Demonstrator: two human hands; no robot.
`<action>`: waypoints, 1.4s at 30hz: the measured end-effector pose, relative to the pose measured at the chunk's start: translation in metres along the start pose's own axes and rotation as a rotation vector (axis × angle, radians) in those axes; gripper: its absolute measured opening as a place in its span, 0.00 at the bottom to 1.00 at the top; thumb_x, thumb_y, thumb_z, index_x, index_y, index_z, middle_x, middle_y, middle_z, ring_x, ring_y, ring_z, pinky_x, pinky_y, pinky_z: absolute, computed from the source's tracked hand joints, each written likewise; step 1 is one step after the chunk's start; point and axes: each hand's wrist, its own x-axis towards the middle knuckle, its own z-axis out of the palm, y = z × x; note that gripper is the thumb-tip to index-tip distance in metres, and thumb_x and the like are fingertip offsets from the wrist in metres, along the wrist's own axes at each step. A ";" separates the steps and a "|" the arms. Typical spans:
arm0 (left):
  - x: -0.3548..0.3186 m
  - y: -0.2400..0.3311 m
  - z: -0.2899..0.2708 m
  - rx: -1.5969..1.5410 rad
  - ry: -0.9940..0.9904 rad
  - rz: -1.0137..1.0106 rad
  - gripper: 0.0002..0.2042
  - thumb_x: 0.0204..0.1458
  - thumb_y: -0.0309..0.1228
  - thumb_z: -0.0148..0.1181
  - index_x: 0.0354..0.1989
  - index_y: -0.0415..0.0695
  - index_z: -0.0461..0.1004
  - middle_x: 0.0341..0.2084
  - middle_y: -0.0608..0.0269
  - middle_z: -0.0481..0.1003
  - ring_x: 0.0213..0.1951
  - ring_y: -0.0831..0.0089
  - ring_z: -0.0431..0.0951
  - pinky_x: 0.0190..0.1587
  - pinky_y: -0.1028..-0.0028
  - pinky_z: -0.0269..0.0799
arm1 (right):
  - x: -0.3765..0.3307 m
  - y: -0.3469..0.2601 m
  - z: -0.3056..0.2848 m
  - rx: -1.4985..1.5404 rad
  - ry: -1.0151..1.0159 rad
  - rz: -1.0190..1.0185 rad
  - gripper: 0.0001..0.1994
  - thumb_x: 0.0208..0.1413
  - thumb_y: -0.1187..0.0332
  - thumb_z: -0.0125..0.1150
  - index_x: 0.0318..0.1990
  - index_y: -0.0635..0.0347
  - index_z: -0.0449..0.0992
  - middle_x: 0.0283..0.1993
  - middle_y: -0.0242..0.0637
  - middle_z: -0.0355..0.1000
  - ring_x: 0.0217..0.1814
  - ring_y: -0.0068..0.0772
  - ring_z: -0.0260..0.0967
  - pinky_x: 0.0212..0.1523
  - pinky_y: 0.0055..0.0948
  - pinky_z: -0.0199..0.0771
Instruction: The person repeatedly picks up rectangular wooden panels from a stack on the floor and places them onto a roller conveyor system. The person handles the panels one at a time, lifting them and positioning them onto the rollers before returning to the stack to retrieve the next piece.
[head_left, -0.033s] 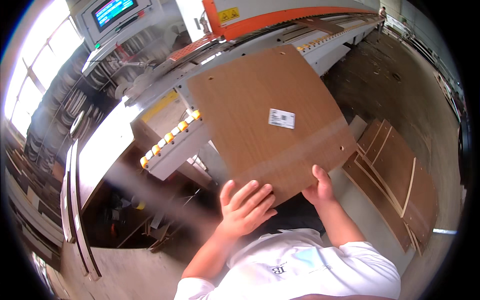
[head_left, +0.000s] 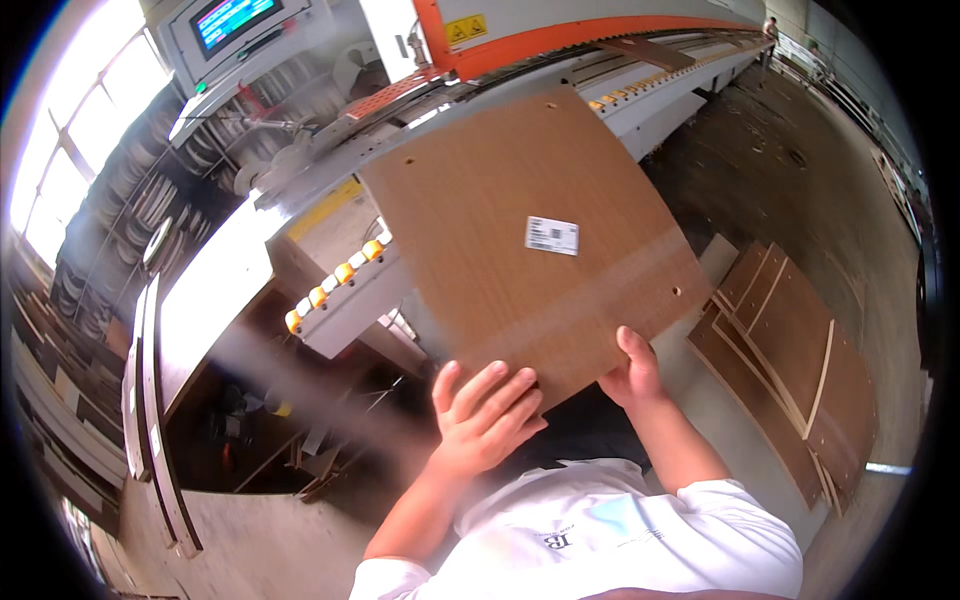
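A square brown wood-grain board tilts in front of me, its far end over the machine's edge. It has small holes near its corners and a white printed label near the middle. My right hand grips the near right edge, thumb on top; its other fingers are mostly hidden. At the near left corner my left hand lies with fingers stretched out and spread, fingertips against the board's edge, not wrapped round it.
A long machine with an orange band runs behind the board. Yellow-and-white rollers line a support arm at left. Brown panels and strips are stacked at right. A control screen stands far left; a person is far off.
The board has shifted slightly left and toward me within the view. Both hands have moved slightly with it, keeping the same posture.
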 end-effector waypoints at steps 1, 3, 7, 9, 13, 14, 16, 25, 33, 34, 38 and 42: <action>-0.004 -0.006 -0.007 0.031 0.011 -0.027 0.18 0.46 0.46 0.72 0.43 0.52 0.83 0.52 0.69 0.81 0.61 0.61 0.74 0.71 0.45 0.54 | 0.011 0.005 0.013 0.002 -0.037 0.027 0.34 0.61 0.53 0.66 0.69 0.61 0.64 0.68 0.40 0.69 0.70 0.40 0.66 0.70 0.44 0.65; -0.007 -0.019 -0.023 0.086 0.031 -0.076 0.16 0.47 0.45 0.71 0.41 0.50 0.82 0.49 0.67 0.82 0.59 0.60 0.75 0.71 0.43 0.55 | 0.031 0.016 0.039 0.007 -0.110 0.085 0.35 0.61 0.53 0.66 0.70 0.60 0.62 0.68 0.40 0.68 0.69 0.40 0.67 0.70 0.44 0.65; -0.003 -0.043 -0.051 0.172 0.119 -0.155 0.10 0.51 0.32 0.69 0.41 0.45 0.82 0.46 0.61 0.82 0.56 0.55 0.78 0.70 0.43 0.59 | 0.065 0.034 0.095 0.057 -0.208 0.188 0.30 0.65 0.55 0.64 0.68 0.59 0.64 0.65 0.38 0.71 0.66 0.35 0.69 0.62 0.44 0.72; 0.002 -0.055 -0.059 0.239 0.167 -0.197 0.08 0.53 0.30 0.68 0.41 0.45 0.82 0.46 0.60 0.82 0.56 0.53 0.78 0.69 0.45 0.61 | 0.085 0.036 0.119 -0.080 -0.220 0.210 0.33 0.64 0.48 0.64 0.68 0.59 0.65 0.64 0.39 0.71 0.63 0.36 0.71 0.57 0.43 0.76; 0.027 -0.079 -0.070 0.341 0.193 -0.280 0.09 0.55 0.25 0.64 0.43 0.42 0.82 0.46 0.57 0.82 0.56 0.51 0.79 0.64 0.51 0.68 | 0.136 0.029 0.141 -0.366 -0.196 0.360 0.42 0.58 0.35 0.64 0.67 0.61 0.66 0.61 0.41 0.73 0.57 0.36 0.75 0.46 0.39 0.81; 0.034 -0.084 -0.073 0.360 0.189 -0.298 0.09 0.55 0.24 0.64 0.43 0.42 0.82 0.45 0.56 0.83 0.55 0.52 0.80 0.63 0.53 0.69 | 0.137 0.030 0.143 -0.406 -0.227 0.355 0.42 0.57 0.35 0.65 0.67 0.61 0.66 0.60 0.41 0.74 0.56 0.35 0.76 0.45 0.38 0.81; 0.039 -0.099 -0.071 0.387 0.180 -0.329 0.08 0.56 0.24 0.63 0.43 0.42 0.82 0.45 0.56 0.83 0.56 0.53 0.80 0.61 0.57 0.71 | 0.140 0.029 0.143 -0.488 -0.282 0.338 0.43 0.56 0.33 0.65 0.66 0.62 0.67 0.58 0.41 0.75 0.54 0.34 0.76 0.43 0.35 0.80; 0.052 -0.154 -0.070 0.514 0.084 -0.386 0.13 0.53 0.34 0.71 0.45 0.44 0.84 0.48 0.59 0.83 0.58 0.54 0.80 0.57 0.61 0.75 | 0.086 0.085 -0.036 -0.708 -0.047 0.450 0.23 0.67 0.56 0.61 0.64 0.59 0.70 0.51 0.37 0.78 0.43 0.25 0.77 0.41 0.29 0.80; 0.074 -0.156 -0.050 0.466 0.046 -0.465 0.12 0.53 0.35 0.71 0.44 0.46 0.85 0.48 0.61 0.84 0.58 0.54 0.80 0.57 0.64 0.77 | 0.023 0.078 -0.137 -0.688 0.264 0.237 0.16 0.66 0.66 0.62 0.57 0.63 0.74 0.40 0.37 0.80 0.33 0.20 0.75 0.35 0.22 0.78; 0.078 -0.158 -0.045 0.467 0.040 -0.448 0.13 0.53 0.37 0.71 0.44 0.47 0.85 0.48 0.62 0.84 0.58 0.55 0.80 0.56 0.64 0.77 | 0.022 0.082 -0.137 -0.698 0.246 0.245 0.16 0.66 0.66 0.63 0.57 0.63 0.74 0.40 0.37 0.80 0.33 0.20 0.75 0.35 0.22 0.78; 0.111 -0.153 -0.011 0.438 0.002 -0.424 0.13 0.54 0.40 0.71 0.44 0.50 0.85 0.48 0.64 0.84 0.57 0.56 0.80 0.53 0.65 0.79 | 0.029 0.084 -0.130 -0.764 0.136 0.234 0.16 0.65 0.67 0.63 0.56 0.63 0.74 0.37 0.36 0.80 0.31 0.18 0.74 0.34 0.22 0.77; 0.140 -0.156 0.024 0.408 -0.010 -0.385 0.13 0.56 0.44 0.68 0.44 0.52 0.84 0.49 0.69 0.83 0.58 0.58 0.80 0.50 0.65 0.79 | 0.034 0.091 -0.122 -0.806 0.068 0.227 0.15 0.64 0.69 0.64 0.56 0.64 0.74 0.36 0.34 0.80 0.31 0.17 0.74 0.34 0.21 0.77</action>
